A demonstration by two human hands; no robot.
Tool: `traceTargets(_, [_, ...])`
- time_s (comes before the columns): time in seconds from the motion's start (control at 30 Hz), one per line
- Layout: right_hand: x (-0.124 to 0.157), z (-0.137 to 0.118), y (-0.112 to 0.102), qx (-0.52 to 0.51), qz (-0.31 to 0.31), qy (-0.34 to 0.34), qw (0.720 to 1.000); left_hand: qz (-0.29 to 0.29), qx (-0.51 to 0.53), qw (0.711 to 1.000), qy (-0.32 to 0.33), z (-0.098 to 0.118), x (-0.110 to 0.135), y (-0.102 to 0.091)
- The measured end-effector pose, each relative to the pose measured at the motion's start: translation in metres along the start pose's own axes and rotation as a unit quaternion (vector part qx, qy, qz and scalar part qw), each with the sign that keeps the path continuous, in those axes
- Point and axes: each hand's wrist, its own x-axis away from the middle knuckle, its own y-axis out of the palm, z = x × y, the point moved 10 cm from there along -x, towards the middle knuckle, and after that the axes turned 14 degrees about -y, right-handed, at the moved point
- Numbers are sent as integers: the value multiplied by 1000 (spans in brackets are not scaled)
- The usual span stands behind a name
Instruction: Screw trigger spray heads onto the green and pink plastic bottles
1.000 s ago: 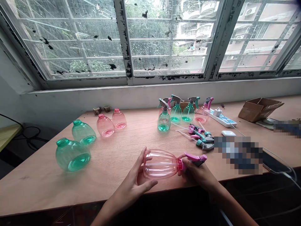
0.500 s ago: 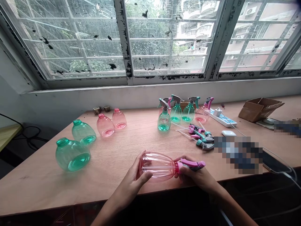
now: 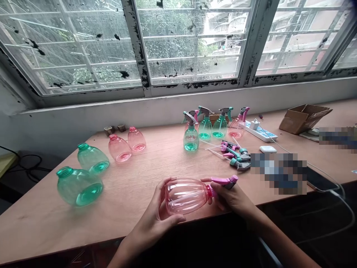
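A clear pink spray bottle [image 3: 188, 195] lies on its side in the air above the table's front edge, its base to the left. My left hand [image 3: 160, 208] is wrapped round the base end, thumb below and fingers above. At the neck, my right hand [image 3: 230, 195] grips the pink and grey spray head [image 3: 224, 181], which sits on the bottle's mouth. A dip tube shows inside the bottle. Behind my right hand lies a pile of loose spray heads [image 3: 237, 154] in pink, green and grey.
Open green bottles [image 3: 79, 186] and pink bottles [image 3: 119, 148] stand at the left. Several bottles with spray heads [image 3: 191, 137] stand near the wall. To the right are a white power strip [image 3: 262, 132], a cardboard box [image 3: 304, 119], a white case [image 3: 267, 149] and a phone [image 3: 320, 178] with a cable.
The spray head has turned on the neck and my right hand's grip on it has shifted. My left hand still holds the base. The whole view has tilted slightly.
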Motion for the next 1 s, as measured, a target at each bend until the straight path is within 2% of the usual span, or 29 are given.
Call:
traceTargets(0.13, [-2,-4,1,3,9,0,1000,12,-9,1000,-3,-3,-1,0])
traceTargets(0.33, [-5,-13,-3,-28,18,-23,999,57,-112,992,30,-4,-3,-5])
traceTargets(0.43, [-2,-32,4,-66,-15,-65,996,78,-181,979,49,-3,-2,-4])
traceTargets(0.5, [-1,-54,12,-52,-41,-109,992,86,-201,975,45,-3,-2,-2])
traceTargets(0.6, [-5,-89,33,46,-81,-194,977,77,-184,980,8,-5,-5,1])
traceTargets(0.67, [-10,-109,52,148,-109,-269,945,63,-174,983,-19,-7,-9,4])
traceTargets(0.73, [-16,-115,71,250,-135,-320,904,64,-178,981,-38,-7,-12,4])
traceTargets(0.83, [-26,-105,87,329,-154,-328,872,87,-178,979,-42,-4,-16,0])
traceTargets(1.0, [-41,-93,91,377,-152,-294,865,133,-181,974,-9,3,-17,-7])
